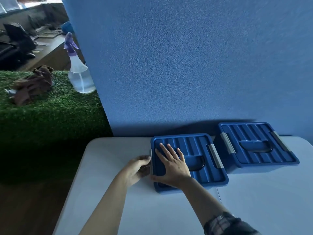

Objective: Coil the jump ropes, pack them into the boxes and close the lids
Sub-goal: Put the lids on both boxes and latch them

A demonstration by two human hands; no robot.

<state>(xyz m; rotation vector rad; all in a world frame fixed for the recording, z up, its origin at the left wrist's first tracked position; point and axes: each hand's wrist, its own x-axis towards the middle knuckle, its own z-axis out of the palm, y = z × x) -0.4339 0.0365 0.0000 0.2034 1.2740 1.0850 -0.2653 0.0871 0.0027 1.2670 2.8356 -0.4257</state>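
Rel. to the near box [189,162]: blue felt-like partition [186,65] rose right behind it, grainy texture, hard shadow at its foot. Far box [257,146] sat just beside, to the right & slightly further back, near the partition. Left of the partition, well apart from the near box: clear plastic spray bottle [81,77] w/ purple trigger head, upright on a block of fake grass [50,112]; crumpled brown cloth [33,83] on the same turf. Desks & dark chairs beyond, blurry.

Both boxes on the white bench [110,192], smooth matte top w/ a seam running toward the viewer below the near box. Both dark blue hard plastic, roughly square, rounded corners, ribbed lids w/ a recessed half-round handle pocket. Grey clasps [214,156] on the side edges. Both lids on. No rope visible.

Near box turned a bit clockwise; ribs ran away from the viewer, tilted right. Clasp sides faced left & right. Far box turned the same way.

Right hand [172,165] lay flat on the near lid's left part, fingers straight & spread, pressing down; thumb at the front-left corner. Left hand [137,168] against the box's left side, fingers curled at the left clasp; clasp mostly hidden behind them, so cannot tell whether gripped or just touched. Patterned dark sleeve [225,224] on the right arm.
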